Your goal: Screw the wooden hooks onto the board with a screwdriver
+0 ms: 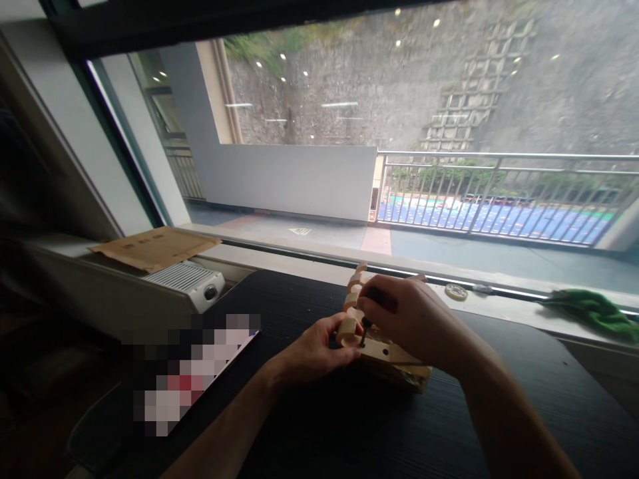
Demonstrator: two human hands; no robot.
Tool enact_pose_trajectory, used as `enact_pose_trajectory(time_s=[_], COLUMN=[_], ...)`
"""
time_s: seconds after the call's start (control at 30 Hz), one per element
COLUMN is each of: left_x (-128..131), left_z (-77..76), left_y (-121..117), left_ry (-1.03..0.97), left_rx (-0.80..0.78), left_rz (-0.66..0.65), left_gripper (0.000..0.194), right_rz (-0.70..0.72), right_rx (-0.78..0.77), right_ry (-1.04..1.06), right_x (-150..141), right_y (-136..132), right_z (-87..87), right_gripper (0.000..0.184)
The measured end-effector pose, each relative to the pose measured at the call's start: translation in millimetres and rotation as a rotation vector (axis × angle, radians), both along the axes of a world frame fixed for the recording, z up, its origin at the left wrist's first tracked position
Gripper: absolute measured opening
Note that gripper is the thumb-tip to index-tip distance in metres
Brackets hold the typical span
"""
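Observation:
A light wooden assembly (397,357) with round holes in its upper face rests on the black table, just beyond my forearms. A curved row of pale wooden pieces (353,293) rises behind it. My left hand (319,346) is closed round the assembly's left end, thumb along the near edge. In my closed right hand (419,313) is a screwdriver (365,329), held upright by its dark handle. Its tip meets the wood close to my left fingers. The right hand hides part of the assembly's far side.
The black table (504,392) stands against a window sill. A blurred-out flat item (200,379) lies at left. Beyond it, a brown envelope (160,247) rests on a white vented unit (187,283). A tape roll (456,292) and green cloth (594,313) are on the sill.

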State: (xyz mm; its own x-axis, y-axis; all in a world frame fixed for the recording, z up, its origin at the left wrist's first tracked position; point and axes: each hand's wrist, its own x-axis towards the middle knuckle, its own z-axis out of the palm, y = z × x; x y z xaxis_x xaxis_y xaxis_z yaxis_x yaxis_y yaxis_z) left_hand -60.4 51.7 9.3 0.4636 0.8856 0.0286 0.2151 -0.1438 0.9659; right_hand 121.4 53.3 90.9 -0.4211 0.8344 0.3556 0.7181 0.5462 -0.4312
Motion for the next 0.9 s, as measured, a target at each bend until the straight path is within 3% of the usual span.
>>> enact_pose_trajectory(time_s=[0.4, 0.9], left_x=[0.6, 1.4], left_z=[2.6, 2.2], left_y=[-1.5, -1.6], left_ry=[0.033, 0.007], left_rx=[0.037, 0.018], left_rz=[0.004, 0.007], left_gripper=[0.021, 0.023], right_rz=[-0.068, -0.040], right_rx=[0.029, 0.025], right_ry=[0.056, 0.055], right_x=[2.9, -1.1], right_y=[9.7, 7.1], right_z=[-3.1, -3.8], right_gripper=[0.027, 0.017])
